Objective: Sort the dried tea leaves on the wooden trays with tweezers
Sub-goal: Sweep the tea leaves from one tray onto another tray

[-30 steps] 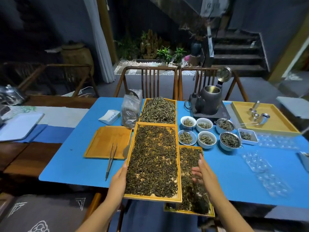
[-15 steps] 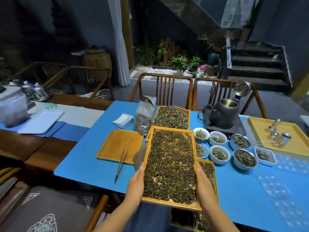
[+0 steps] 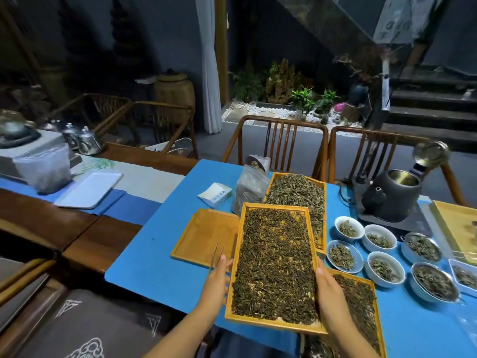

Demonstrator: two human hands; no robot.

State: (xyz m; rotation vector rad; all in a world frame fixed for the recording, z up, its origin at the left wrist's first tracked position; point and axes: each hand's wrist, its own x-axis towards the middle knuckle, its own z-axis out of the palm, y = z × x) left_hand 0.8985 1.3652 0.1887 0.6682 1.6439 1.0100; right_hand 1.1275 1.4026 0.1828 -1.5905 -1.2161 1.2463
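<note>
A wooden tray (image 3: 271, 325) covered with dark dried tea leaves (image 3: 273, 262) is held tilted above the blue table. My left hand (image 3: 216, 277) grips its left edge and my right hand (image 3: 331, 290) grips its right edge. Metal tweezers (image 3: 216, 255) lie on the table just left of my left hand, partly over an empty wooden tray (image 3: 204, 236). A second tray (image 3: 379, 311) of dark leaves sits under my right wrist. A third tray (image 3: 325, 202) of greener leaves lies behind the held one.
Several white bowls (image 3: 379, 240) and metal strainers (image 3: 433, 282) with leaves stand to the right. A black kettle (image 3: 392, 197), a plastic bag of tea (image 3: 250, 189) and a small white box (image 3: 215, 195) sit further back. Two wooden chairs (image 3: 278, 140) stand behind the table.
My right hand left the lower tray and took the big tray's right edge. Both hands lifted that tray off the table and swung it toward the left.
</note>
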